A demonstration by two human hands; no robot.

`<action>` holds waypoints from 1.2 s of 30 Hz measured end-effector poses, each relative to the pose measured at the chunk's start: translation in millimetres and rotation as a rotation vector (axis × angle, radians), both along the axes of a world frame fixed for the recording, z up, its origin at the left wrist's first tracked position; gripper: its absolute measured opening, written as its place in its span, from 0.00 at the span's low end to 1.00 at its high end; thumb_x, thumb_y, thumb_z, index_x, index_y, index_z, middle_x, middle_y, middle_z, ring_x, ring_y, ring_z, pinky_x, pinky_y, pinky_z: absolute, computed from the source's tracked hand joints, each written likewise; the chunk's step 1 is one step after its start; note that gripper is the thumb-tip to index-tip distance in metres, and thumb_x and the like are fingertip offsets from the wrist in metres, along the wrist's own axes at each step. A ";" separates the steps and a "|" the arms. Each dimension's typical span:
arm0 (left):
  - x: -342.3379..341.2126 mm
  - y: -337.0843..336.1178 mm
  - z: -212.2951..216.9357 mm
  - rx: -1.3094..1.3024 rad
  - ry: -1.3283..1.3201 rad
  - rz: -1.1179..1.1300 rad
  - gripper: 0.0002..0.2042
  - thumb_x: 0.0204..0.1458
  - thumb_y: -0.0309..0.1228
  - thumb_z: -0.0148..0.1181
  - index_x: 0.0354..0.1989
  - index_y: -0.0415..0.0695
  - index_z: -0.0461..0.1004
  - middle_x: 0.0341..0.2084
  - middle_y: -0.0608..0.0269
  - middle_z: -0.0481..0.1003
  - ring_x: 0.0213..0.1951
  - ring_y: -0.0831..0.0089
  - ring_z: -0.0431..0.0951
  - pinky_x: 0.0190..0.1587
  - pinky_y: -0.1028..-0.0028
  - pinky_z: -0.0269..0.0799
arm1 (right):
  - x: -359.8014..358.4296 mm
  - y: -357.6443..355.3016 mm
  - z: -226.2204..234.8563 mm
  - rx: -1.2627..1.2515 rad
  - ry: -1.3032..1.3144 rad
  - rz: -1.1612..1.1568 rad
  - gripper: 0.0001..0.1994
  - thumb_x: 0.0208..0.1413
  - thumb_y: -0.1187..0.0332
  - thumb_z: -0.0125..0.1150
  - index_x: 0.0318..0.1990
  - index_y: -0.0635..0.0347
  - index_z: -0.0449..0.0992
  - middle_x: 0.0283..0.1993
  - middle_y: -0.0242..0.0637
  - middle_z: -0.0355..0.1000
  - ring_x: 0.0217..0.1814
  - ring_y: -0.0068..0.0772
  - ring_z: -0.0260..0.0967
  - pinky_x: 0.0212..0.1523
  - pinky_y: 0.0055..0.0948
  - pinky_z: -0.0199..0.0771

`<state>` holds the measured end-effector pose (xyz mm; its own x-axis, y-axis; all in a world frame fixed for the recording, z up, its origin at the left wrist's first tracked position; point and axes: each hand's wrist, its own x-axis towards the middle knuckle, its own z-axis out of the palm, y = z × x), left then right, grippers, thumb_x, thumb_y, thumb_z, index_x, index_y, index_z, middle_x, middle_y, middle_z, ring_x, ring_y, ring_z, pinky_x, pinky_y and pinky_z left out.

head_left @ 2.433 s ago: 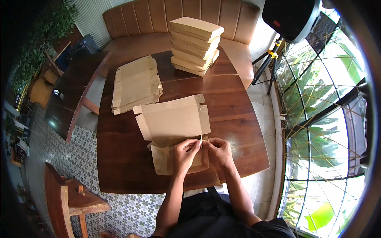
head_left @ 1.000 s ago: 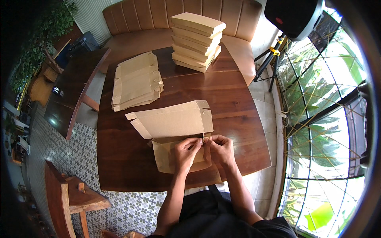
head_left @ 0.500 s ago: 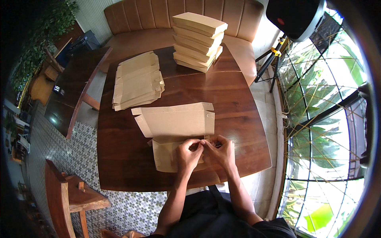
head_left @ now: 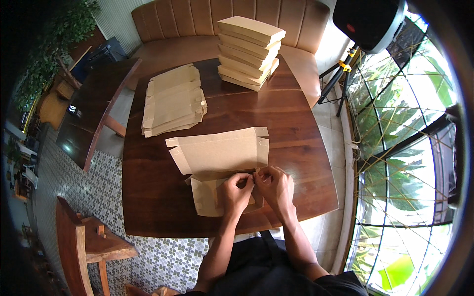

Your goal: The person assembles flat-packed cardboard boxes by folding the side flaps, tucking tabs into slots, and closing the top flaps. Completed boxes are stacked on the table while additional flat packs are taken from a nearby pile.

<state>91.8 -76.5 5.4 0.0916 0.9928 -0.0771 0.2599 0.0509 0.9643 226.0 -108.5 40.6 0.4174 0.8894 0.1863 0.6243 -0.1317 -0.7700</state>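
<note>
- The flat brown cardboard box blank [head_left: 222, 155] has had its far panel folded up from lying flat.
- Left hand [head_left: 236, 192] and right hand [head_left: 274, 185] have closed together, pinching its near right corner.

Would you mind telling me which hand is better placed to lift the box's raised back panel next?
Probably the right hand. It sits just below the panel's right end, on the cardboard box. The left hand lies lower, over the front flap, pressing on it.
</note>
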 end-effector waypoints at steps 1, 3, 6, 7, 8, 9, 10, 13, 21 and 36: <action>0.0 -0.2 0.7 -0.016 0.007 0.005 0.11 0.59 0.32 0.70 0.41 0.34 0.85 0.31 0.58 0.86 0.34 0.76 0.83 0.39 0.74 0.78 | 0.7 1.3 -0.4 0.007 -0.014 0.019 0.11 0.53 0.62 0.74 0.32 0.61 0.83 0.32 0.43 0.81 0.33 0.45 0.81 0.36 0.38 0.80; -0.5 -1.3 1.8 0.004 0.030 -0.003 0.11 0.59 0.32 0.70 0.41 0.35 0.85 0.31 0.58 0.86 0.33 0.76 0.83 0.39 0.74 0.78 | 3.3 1.7 -2.1 0.003 -0.010 0.049 0.11 0.53 0.62 0.73 0.32 0.61 0.83 0.32 0.44 0.81 0.34 0.47 0.82 0.36 0.39 0.81; -1.9 -0.8 -0.3 -0.007 0.016 -0.017 0.11 0.59 0.31 0.69 0.40 0.34 0.84 0.30 0.59 0.85 0.32 0.76 0.83 0.38 0.74 0.77 | 4.7 2.5 -5.3 -0.003 0.025 0.055 0.10 0.52 0.64 0.73 0.33 0.62 0.83 0.31 0.44 0.81 0.32 0.43 0.81 0.36 0.37 0.80; -2.5 -0.5 -2.1 -0.006 -0.007 -0.018 0.11 0.59 0.31 0.69 0.40 0.34 0.84 0.30 0.59 0.85 0.32 0.76 0.82 0.38 0.74 0.77 | 4.5 1.9 -6.1 0.008 0.024 0.039 0.09 0.51 0.65 0.73 0.33 0.63 0.83 0.30 0.42 0.81 0.31 0.38 0.81 0.36 0.35 0.79; -3.6 0.8 -4.5 -0.016 -0.019 0.004 0.10 0.59 0.30 0.68 0.40 0.34 0.83 0.30 0.59 0.85 0.32 0.76 0.82 0.38 0.74 0.77 | 4.7 1.4 -6.9 0.007 0.029 0.029 0.09 0.51 0.66 0.72 0.33 0.63 0.83 0.30 0.41 0.81 0.30 0.34 0.80 0.35 0.32 0.79; -5.5 2.5 -7.0 -0.021 -0.040 0.028 0.10 0.59 0.30 0.68 0.40 0.33 0.83 0.30 0.60 0.84 0.33 0.76 0.82 0.38 0.74 0.77 | 6.0 0.0 -7.3 0.007 0.055 0.012 0.09 0.51 0.67 0.72 0.33 0.63 0.83 0.29 0.41 0.81 0.30 0.32 0.80 0.35 0.32 0.79; -8.0 4.8 -9.1 -0.069 -0.056 0.043 0.10 0.59 0.30 0.68 0.40 0.33 0.82 0.31 0.60 0.84 0.33 0.76 0.82 0.38 0.74 0.77 | 9.4 -1.6 -7.2 -0.004 0.085 0.001 0.09 0.51 0.67 0.72 0.33 0.64 0.83 0.29 0.41 0.81 0.30 0.31 0.79 0.35 0.31 0.79; -18.3 9.5 -10.8 -0.176 -0.256 -0.009 0.10 0.62 0.32 0.67 0.41 0.36 0.81 0.34 0.64 0.81 0.35 0.80 0.80 0.36 0.78 0.76 | 15.2 -3.2 -10.0 -0.032 0.139 0.013 0.08 0.53 0.68 0.72 0.34 0.65 0.83 0.29 0.40 0.81 0.30 0.26 0.79 0.35 0.29 0.78; -4.1 17.7 19.3 -0.088 0.258 -0.318 0.15 0.67 0.41 0.60 0.43 0.38 0.80 0.28 0.57 0.81 0.31 0.78 0.81 0.33 0.71 0.74 | 8.9 1.8 -17.5 0.100 0.181 0.066 0.08 0.59 0.70 0.70 0.37 0.67 0.82 0.31 0.40 0.80 0.33 0.26 0.80 0.37 0.27 0.80; -4.9 14.3 -3.6 -0.288 -0.102 -0.284 0.15 0.69 0.37 0.58 0.42 0.34 0.78 0.29 0.60 0.82 0.30 0.76 0.83 0.35 0.74 0.78 | 8.8 -13.9 -30.3 -0.142 0.612 0.029 0.13 0.64 0.64 0.69 0.44 0.68 0.84 0.39 0.42 0.85 0.41 0.25 0.82 0.44 0.29 0.82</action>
